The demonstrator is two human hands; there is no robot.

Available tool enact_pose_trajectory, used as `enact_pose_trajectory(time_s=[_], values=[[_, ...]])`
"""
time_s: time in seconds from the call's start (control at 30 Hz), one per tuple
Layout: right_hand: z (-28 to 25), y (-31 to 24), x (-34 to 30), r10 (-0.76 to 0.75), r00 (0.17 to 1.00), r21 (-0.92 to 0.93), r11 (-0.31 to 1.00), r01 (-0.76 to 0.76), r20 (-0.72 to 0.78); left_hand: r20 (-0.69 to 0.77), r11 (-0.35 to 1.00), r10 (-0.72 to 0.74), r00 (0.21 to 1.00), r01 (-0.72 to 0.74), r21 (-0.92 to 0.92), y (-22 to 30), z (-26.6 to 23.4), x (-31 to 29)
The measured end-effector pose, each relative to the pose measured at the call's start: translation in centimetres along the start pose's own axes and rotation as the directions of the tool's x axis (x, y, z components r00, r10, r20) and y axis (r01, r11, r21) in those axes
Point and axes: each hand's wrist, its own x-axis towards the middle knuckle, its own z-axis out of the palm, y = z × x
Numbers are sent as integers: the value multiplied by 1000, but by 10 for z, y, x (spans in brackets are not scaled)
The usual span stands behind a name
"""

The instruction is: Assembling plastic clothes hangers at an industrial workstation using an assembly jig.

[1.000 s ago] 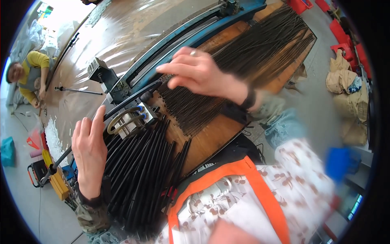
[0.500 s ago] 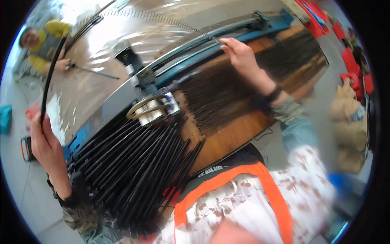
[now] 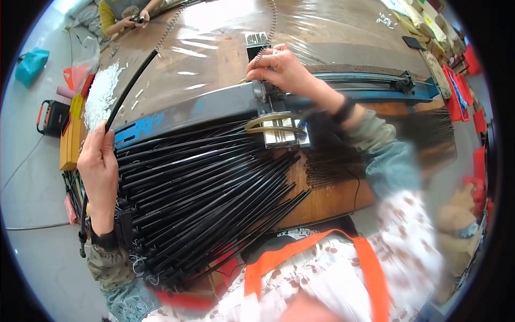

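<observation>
My left hand (image 3: 98,172) is closed round a long black tube (image 3: 131,81), which slants up toward the far side of the table. A thin coil spring (image 3: 173,26) runs on from the tube's far tip and arches out past the top edge. Its other stretch comes back down to my right hand (image 3: 281,71), whose fingers pinch the spring's end just above a metal clamp fixture (image 3: 280,131) with a tan hose. Many black rods (image 3: 209,185) lie fanned out between my left hand and the fixture. Right of it, partly behind my forearm, spreads a dark mass of springs (image 3: 327,169).
A blue rail (image 3: 365,95) crosses the table behind the fixture. At the far left, a co-worker's hands (image 3: 137,19) hold a small tool. Small white pieces (image 3: 104,88) lie in a heap near a black-and-orange case (image 3: 53,124). Red bins (image 3: 456,96) stand at the right.
My right hand has come left and in, from over the rail to the fixture, bringing the spring's end. The left hand keeps hold of the tube. The view has turned.
</observation>
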Motion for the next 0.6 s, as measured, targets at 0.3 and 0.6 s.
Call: enact_pose_trajectory(time_s=[0.3, 0.6], values=[[-4, -3, 3, -201, 973, -498, 836, 231, 114, -1, 998, 6, 1000, -6, -59, -5, 32, 15], [-219, 72, -189, 201, 972, -860, 466, -207, -124, 162, 952, 301, 940, -287, -105, 27, 110, 39]])
